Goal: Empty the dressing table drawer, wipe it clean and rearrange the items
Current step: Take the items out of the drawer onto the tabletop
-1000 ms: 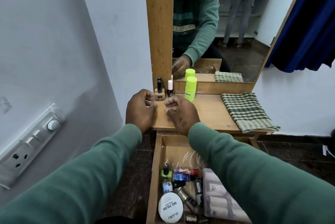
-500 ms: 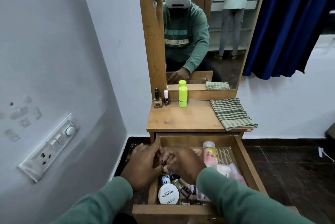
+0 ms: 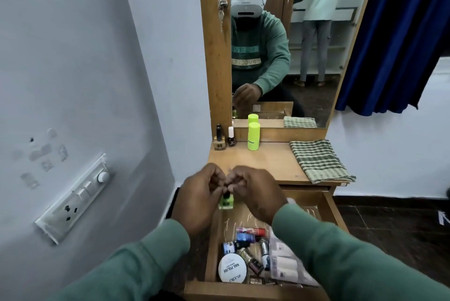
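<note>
My left hand [image 3: 202, 193] and right hand [image 3: 255, 193] both pinch cap of green nail polish bottle [image 3: 226, 201]; it hangs below fingers, over drawer [image 3: 211, 252]. Carry upright, set on desk [image 3: 267, 162] ahead, without knocking standing nail polish bottles [image 3: 219, 141] beyond.

We see the wooden dressing table top [image 3: 267, 164] carrying, along its back edge, a black-capped polish bottle [image 3: 218, 141], a white-capped polish bottle [image 3: 231, 137] just beside it and a neon green tube [image 3: 253, 136] (all upright); a folded checked cloth [image 3: 319, 160] overhangs its right front edge.

Dim, even indoor light; wide-angle bending at edges, slight softness.
</note>
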Tool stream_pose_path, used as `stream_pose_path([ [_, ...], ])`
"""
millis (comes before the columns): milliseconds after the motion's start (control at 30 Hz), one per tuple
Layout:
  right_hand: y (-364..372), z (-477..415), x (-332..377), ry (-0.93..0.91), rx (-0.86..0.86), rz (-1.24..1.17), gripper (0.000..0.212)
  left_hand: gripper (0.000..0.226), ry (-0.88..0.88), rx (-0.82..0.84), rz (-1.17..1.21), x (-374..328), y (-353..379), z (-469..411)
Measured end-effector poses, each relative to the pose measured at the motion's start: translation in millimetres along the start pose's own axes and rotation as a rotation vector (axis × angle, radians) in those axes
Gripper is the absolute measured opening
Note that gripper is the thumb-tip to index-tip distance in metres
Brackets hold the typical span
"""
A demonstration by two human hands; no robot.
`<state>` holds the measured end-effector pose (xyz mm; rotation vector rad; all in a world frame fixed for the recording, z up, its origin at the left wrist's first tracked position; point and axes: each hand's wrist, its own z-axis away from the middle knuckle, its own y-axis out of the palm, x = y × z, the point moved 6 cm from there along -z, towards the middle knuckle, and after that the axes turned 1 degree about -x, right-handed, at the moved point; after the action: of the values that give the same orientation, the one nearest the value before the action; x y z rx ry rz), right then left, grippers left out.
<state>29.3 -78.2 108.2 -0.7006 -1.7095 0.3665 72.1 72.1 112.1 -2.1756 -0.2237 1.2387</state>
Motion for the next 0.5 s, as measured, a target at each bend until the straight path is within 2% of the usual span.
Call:
stream_pose_path([
  [167,-26,-66,26,-0.122,-0.082,0.090,0.016,0.024,0.014,-0.155,0.087,-3,-21,-60],
  [333,-26,-126,20,-0.061,-0.104,0.131,0.018,0.020,-0.045,-0.240,0.132,18,-20,-113],
  [500,-17,-151,0,-0.034,-0.124,0.174,0.015,0.018,-0.058,-0.232,0.105,39,-8,-137],
])
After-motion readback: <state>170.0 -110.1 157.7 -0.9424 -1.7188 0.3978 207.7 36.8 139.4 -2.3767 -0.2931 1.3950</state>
